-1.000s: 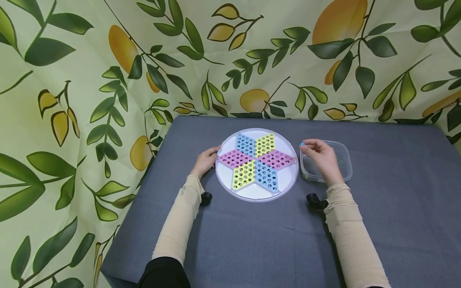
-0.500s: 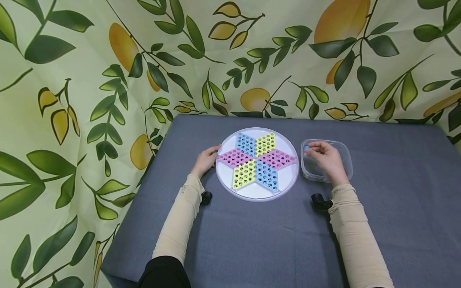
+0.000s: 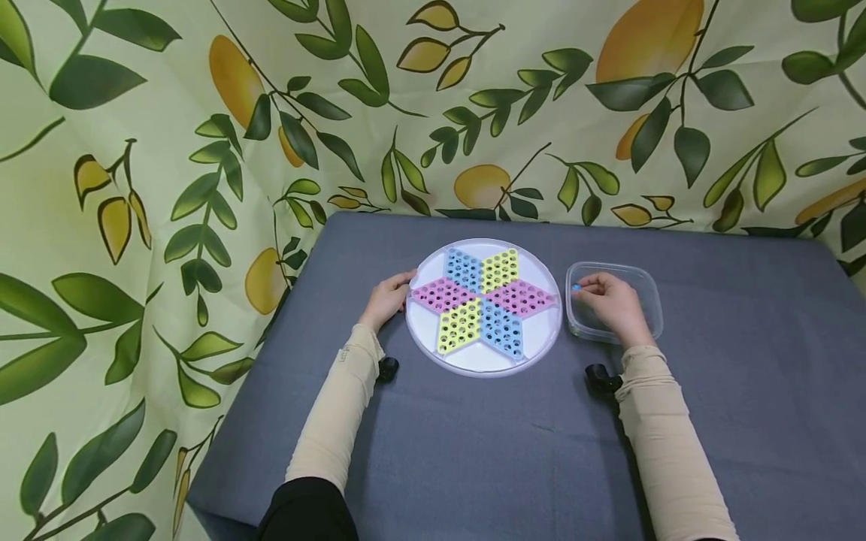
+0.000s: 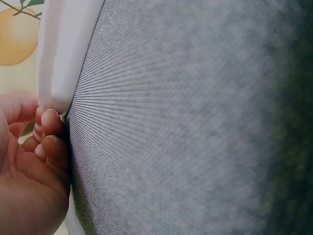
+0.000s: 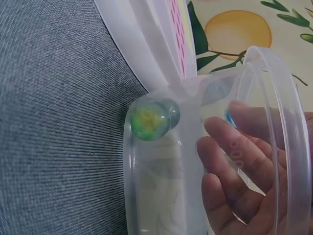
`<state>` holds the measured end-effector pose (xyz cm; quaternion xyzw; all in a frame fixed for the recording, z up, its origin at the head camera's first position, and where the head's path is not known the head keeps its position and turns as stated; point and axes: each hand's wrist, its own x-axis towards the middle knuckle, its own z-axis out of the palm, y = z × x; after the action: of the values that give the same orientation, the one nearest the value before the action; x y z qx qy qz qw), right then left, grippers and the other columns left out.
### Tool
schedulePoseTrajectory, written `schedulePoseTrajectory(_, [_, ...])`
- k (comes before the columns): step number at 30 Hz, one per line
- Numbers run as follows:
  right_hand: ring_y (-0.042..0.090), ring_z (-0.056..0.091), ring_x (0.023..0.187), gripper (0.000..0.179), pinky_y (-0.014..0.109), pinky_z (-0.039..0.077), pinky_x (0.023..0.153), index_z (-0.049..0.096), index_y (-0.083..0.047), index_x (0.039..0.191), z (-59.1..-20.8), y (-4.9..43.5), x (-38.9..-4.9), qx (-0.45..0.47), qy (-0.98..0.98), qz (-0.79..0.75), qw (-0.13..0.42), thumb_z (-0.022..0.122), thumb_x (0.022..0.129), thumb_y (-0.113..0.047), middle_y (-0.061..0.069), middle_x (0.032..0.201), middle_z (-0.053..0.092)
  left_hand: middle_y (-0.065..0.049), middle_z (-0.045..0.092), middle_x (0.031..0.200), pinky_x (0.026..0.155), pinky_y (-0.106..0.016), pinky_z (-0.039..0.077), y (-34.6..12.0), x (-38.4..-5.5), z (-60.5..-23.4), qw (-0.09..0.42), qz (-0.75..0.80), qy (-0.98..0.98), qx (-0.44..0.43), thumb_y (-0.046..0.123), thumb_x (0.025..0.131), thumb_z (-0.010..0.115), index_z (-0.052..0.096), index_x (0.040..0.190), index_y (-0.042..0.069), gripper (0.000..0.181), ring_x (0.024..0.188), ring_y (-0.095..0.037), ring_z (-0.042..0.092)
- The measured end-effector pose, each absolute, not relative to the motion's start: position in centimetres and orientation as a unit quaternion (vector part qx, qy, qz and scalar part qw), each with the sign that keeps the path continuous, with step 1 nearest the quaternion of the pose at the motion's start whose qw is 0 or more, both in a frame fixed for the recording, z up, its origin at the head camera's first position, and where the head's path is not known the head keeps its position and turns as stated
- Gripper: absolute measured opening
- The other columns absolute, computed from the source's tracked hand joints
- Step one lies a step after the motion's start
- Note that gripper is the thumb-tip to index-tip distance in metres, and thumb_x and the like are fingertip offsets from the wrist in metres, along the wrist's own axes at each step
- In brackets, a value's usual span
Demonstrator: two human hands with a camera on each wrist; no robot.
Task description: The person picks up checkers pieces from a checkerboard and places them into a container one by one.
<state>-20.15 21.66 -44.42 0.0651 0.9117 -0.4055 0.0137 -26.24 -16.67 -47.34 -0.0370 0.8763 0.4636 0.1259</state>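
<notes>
A round white Chinese checkers board [image 3: 483, 362] with a blue, yellow and pink star of holes lies on the table. My left hand [image 3: 389, 300] grips its left rim, fingertips curled at the edge in the left wrist view. Right of the board stands a clear plastic box [image 3: 651, 300], where my right hand [image 3: 612, 306] reaches in over the near-left part. A small blue marble [image 3: 576, 287] is pinched at its fingertips; in the right wrist view it is mostly hidden. Through the box wall, a green and yellow glass marble [image 5: 146, 121] shows in a corner, another behind it.
Grey cloth covers the table [image 3: 487, 458]. A leaf-and-fruit patterned curtain [image 3: 379, 98] hangs along its back and left sides. The board and the box stand close together with a narrow gap between them.
My right hand has shifted a little right, from the box's left edge to over its inside, still pinching the blue marble. The left hand keeps its grip on the board's rim.
</notes>
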Motion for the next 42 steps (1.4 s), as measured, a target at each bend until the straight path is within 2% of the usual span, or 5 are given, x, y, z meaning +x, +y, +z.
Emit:
schedulePoseTrajectory(10, [0.031, 0.057, 0.096, 0.036, 0.032, 0.043, 0.073, 0.057, 0.001, 0.113, -44.2, 22.1, -20.1, 0.045, 0.921, -0.383, 0.046, 0.058, 0.091, -0.028, 0.023, 0.107, 0.062, -0.007, 0.058, 0.093, 0.063, -0.022, 0.041, -16.4, -26.2, -47.5, 0.126, 0.464, 0.876, -0.038, 0.025, 0.096, 0.042, 0.050, 0.135, 0.030, 0.041, 0.064, -0.011, 0.048])
schedulePoseTrajectory(19, [0.028, 0.056, 0.091, 0.035, 0.029, 0.041, 0.070, 0.058, 0.000, 0.113, -44.4, 22.6, -20.1, 0.036, 0.928, -0.367, 0.052, 0.058, 0.091, -0.027, 0.021, 0.105, 0.063, -0.006, 0.053, 0.079, 0.062, -0.023, 0.040, -15.9, -26.4, -47.6, 0.122, 0.464, 0.877, -0.036, 0.025, 0.096, 0.041, 0.049, 0.136, 0.030, 0.041, 0.061, -0.012, 0.047])
schedulePoseTrajectory(26, [0.032, 0.055, 0.095, 0.038, 0.034, 0.042, 0.074, 0.056, 0.002, 0.116, -44.3, 23.4, -20.0, 0.040, 0.928, -0.366, 0.053, 0.057, 0.092, -0.027, 0.024, 0.108, 0.061, -0.006, 0.060, 0.110, 0.070, -0.024, 0.041, -15.6, -26.7, -48.0, 0.116, 0.465, 0.877, -0.040, 0.025, 0.097, 0.042, 0.049, 0.136, 0.027, 0.041, 0.074, -0.013, 0.052])
schedulePoseTrajectory(33, [0.031, 0.054, 0.092, 0.036, 0.029, 0.040, 0.070, 0.057, 0.002, 0.115, -43.8, 23.8, -20.3, 0.040, 0.929, -0.366, 0.046, 0.057, 0.092, -0.025, 0.024, 0.106, 0.061, -0.002, 0.049, 0.068, 0.061, -0.023, 0.041, -15.5, -27.3, -47.8, 0.094, 0.452, 0.887, -0.020, 0.021, 0.095, 0.043, 0.051, 0.135, 0.022, 0.040, 0.061, -0.012, 0.050])
schedulePoseTrajectory(42, [0.027, 0.058, 0.086, 0.036, 0.026, 0.041, 0.066, 0.059, 0.002, 0.112, -43.4, 24.1, -20.5, 0.034, 0.932, -0.360, 0.027, 0.055, 0.093, -0.028, 0.021, 0.099, 0.063, 0.002, 0.038, 0.060, 0.063, -0.026, 0.037, -15.3, -27.9, -47.4, 0.084, 0.398, 0.913, 0.017, 0.019, 0.095, 0.043, 0.048, 0.137, 0.017, 0.043, 0.056, -0.012, 0.039])
